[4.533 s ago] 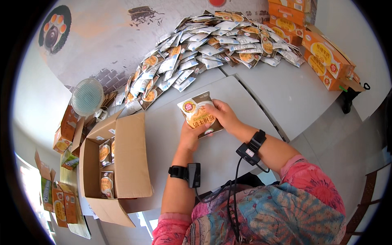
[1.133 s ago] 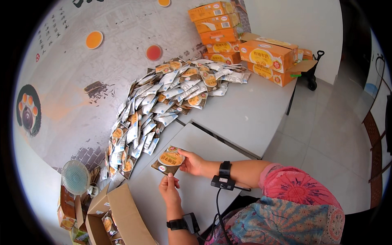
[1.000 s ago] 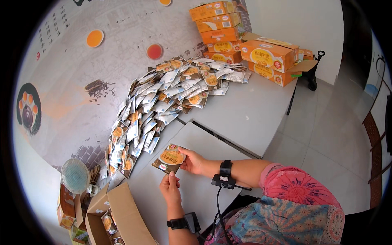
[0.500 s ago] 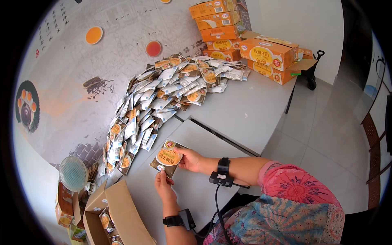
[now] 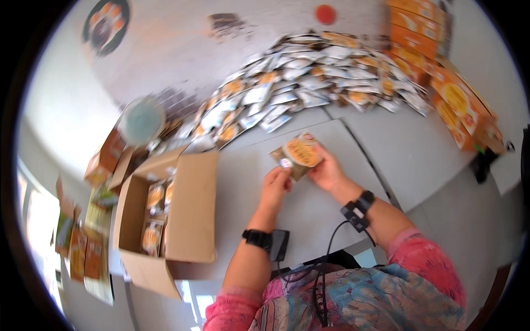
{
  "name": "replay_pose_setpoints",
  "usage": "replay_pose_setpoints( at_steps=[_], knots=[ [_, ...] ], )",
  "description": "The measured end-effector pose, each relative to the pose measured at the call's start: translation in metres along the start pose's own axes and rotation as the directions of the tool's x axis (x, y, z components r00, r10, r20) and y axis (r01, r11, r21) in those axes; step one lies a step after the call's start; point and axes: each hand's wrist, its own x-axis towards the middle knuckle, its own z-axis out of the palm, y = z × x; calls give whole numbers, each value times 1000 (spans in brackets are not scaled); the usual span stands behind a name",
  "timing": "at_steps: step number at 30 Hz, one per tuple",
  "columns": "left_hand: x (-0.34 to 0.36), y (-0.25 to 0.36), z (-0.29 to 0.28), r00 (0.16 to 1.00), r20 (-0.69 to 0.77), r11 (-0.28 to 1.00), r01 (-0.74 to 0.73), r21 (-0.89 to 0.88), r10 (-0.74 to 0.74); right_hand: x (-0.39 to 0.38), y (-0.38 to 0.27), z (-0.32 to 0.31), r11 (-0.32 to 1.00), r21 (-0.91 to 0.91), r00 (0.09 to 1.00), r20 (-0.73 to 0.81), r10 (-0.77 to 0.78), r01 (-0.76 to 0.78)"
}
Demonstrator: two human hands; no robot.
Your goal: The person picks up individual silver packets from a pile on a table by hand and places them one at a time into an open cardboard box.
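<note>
Between my hands, above the grey table [image 5: 237, 165], is a flat food packet [image 5: 301, 153], dark brown with a round yellow-orange bowl picture facing up. My right hand [image 5: 327, 170] grips its right side, fingers underneath. At its lower left corner my left hand [image 5: 275, 186] pinches the edge with the thumb on top. An open cardboard box [image 5: 193, 207] stands to the left of my left arm, and similar packets [image 5: 153, 237] lie in it. Beyond my hands a long heap of packets [image 5: 292, 77] runs along the wall, many with white backs showing.
Orange cartons [image 5: 417, 36] are stacked at the far right, with further orange cartons [image 5: 461, 105] in front of them. A round fan [image 5: 142, 120] stands beyond the cardboard box. More open cartons [image 5: 83, 248] are at the far left. A dark seam [image 5: 367, 157] divides the tables.
The view has swung left, bringing the whole cardboard box into sight and shifting the heap and orange cartons rightward. Both hands still hold the packet, now tilted slightly differently.
</note>
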Motion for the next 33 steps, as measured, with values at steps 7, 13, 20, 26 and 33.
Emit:
replay_pose_setpoints(
  at_steps=[7, 13, 20, 26, 33],
  knots=[
    [1, 8, 1, 992, -23, 992, 126, -25, -127, -10, -5, 13, 988, -121, 994, 42, 96, -90],
    [2, 7, 5, 994, -60, 996, 91, -14, -92, -8, -4, 13, 985, -157, 995, 46, 84, -76],
    [2, 8, 6, 992, -109, 998, 66, -19, -67, -14, -2, 22, 982, -163, 995, 5, 101, -99],
    [6, 2, 2, 978, -210, 998, -3, -64, -11, -13, -3, 18, 963, -249, 994, 17, 106, -98],
    [2, 18, 16, 983, -64, 968, 156, -196, -171, -10, -8, 9, 978, -207, 1000, 4, 14, -13]
  ],
)
